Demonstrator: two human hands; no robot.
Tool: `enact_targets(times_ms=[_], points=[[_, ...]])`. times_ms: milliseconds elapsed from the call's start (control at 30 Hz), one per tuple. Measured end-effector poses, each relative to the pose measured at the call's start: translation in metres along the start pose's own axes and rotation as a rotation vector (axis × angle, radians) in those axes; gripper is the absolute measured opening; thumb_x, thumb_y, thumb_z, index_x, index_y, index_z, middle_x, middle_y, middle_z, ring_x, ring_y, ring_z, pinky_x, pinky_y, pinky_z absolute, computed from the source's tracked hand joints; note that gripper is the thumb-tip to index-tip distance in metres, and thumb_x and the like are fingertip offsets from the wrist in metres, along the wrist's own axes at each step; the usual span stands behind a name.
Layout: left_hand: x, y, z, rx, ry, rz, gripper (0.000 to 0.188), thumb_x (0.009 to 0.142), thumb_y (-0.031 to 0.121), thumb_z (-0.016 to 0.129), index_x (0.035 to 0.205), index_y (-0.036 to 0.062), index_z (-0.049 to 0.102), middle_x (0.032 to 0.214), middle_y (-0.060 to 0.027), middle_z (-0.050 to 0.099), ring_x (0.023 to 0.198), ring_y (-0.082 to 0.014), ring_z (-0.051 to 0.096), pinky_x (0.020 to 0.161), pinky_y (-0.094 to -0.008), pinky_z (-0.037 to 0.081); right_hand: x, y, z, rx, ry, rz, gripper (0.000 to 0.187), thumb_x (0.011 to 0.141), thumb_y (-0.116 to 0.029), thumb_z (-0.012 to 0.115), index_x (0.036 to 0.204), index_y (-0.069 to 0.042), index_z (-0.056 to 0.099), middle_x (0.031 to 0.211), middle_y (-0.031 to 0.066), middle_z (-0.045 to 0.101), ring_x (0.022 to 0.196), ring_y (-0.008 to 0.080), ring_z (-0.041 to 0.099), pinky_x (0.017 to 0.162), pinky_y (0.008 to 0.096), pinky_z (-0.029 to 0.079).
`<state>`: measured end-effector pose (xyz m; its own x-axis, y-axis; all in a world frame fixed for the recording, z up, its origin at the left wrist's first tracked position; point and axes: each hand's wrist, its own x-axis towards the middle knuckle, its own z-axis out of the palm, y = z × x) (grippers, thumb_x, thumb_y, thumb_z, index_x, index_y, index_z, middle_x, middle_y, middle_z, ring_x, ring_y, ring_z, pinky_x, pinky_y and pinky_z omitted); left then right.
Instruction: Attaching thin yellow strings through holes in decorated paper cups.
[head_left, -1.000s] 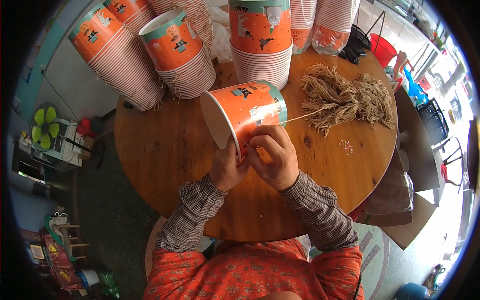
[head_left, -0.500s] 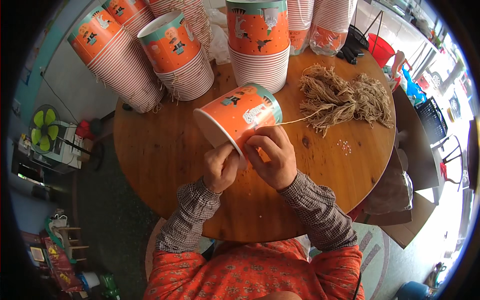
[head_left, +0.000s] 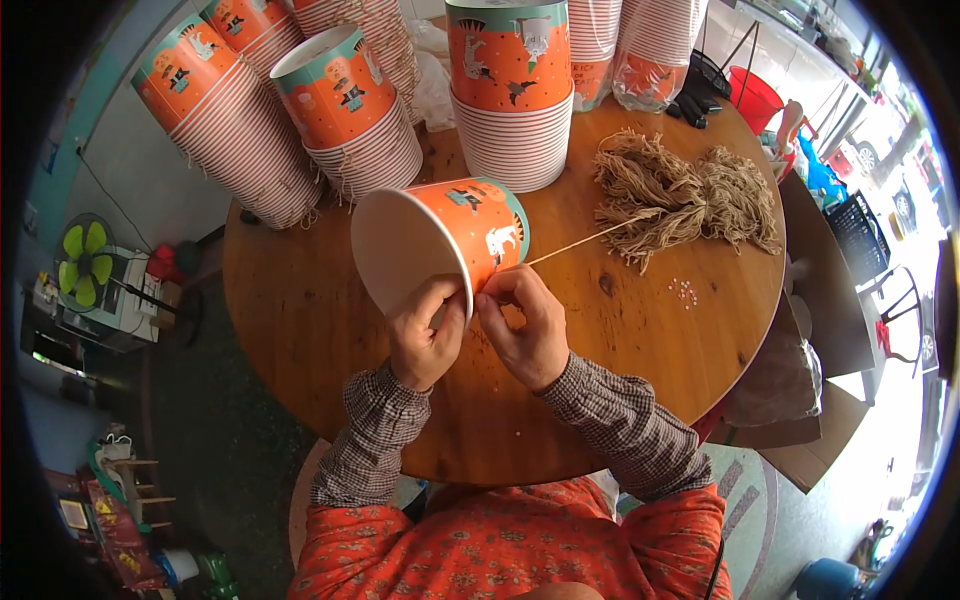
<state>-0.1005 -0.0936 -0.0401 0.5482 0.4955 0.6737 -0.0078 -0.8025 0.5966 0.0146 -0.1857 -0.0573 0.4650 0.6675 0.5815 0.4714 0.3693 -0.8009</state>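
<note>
A large orange and teal paper bucket [head_left: 455, 215] with a printed pattern is tilted on its side above the table, its white mouth facing left. My left hand [head_left: 425, 340] grips the bucket's lower rim, some of its fingers inside the mouth. My right hand [head_left: 525, 325] is closed in a pinch against the outer wall just beside the rim. A strand of tan twine [head_left: 583, 244] runs taut from behind the right fingers to a loose bundle of twine [head_left: 650, 185] on the table. What lies exactly between the right fingertips is hidden.
On the round wooden table [head_left: 640, 380], nested stacks of similar buckets [head_left: 510, 140] stand along the far and left sides. Small pale bits [head_left: 682, 292] lie below the twine bundle. A red bucket [head_left: 755, 98] is beyond the far right edge; cardboard boxes [head_left: 830, 430] sit at the right.
The paper bucket has shifted left and turned so that more of its white inside shows. Both hands have moved slightly left with it, and the twine slants more steeply toward the bundle.
</note>
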Motion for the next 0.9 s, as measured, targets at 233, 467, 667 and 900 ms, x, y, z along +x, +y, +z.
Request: enact_targets(times_ms=[233,467,667,900], points=[[0.006,0.003,-0.006,-0.109,-0.097,0.012,0.014,0.085,-0.007,0.058,0.096,-0.0025,0.064,0.079,-0.0071,0.063,0.067,-0.0173,0.061,0.060,-0.0283,0.049,0.000,0.007,0.000,0.140,0.026,0.142,0.008,0.089,0.002,0.061,0.094,0.002,0.055,0.088,0.0038,0.059,0.080,0.0082,0.060,0.076,0.0236,0.052],[0.007,0.001,-0.005,0.009,-0.056,0.018,0.013,0.085,-0.006,0.060,0.096,-0.0022,0.065,0.083,-0.0097,0.067,0.071,-0.0173,0.066,0.061,-0.0276,0.051,-0.003,0.011,0.004,0.255,0.018,0.219,0.011,0.088,-0.002,0.065,0.094,0.001,0.056,0.087,0.0066,0.061,0.078,0.0117,0.061,0.071,0.0255,0.052],[0.007,0.008,-0.004,-0.094,-0.024,-0.150,0.011,0.086,-0.005,0.058,0.096,-0.0017,0.063,0.083,-0.0077,0.067,0.071,-0.0152,0.067,0.063,-0.0255,0.054,-0.002,0.012,0.004,0.551,-0.009,0.382,0.015,0.089,-0.005,0.065,0.099,0.002,0.055,0.090,0.0052,0.063,0.082,0.0083,0.061,0.074,0.0242,0.052],[0.009,0.006,-0.005,-0.122,0.054,-0.153,0.009,0.088,-0.003,0.057,0.096,-0.0023,0.059,0.082,-0.0074,0.065,0.074,-0.0144,0.065,0.065,-0.0279,0.052,-0.004,0.009,0.008,0.438,-0.107,0.263,0.025,0.089,-0.004,0.064,0.110,0.002,0.052,0.096,0.0080,0.063,0.089,0.0119,0.064,0.084,0.0284,0.053]])
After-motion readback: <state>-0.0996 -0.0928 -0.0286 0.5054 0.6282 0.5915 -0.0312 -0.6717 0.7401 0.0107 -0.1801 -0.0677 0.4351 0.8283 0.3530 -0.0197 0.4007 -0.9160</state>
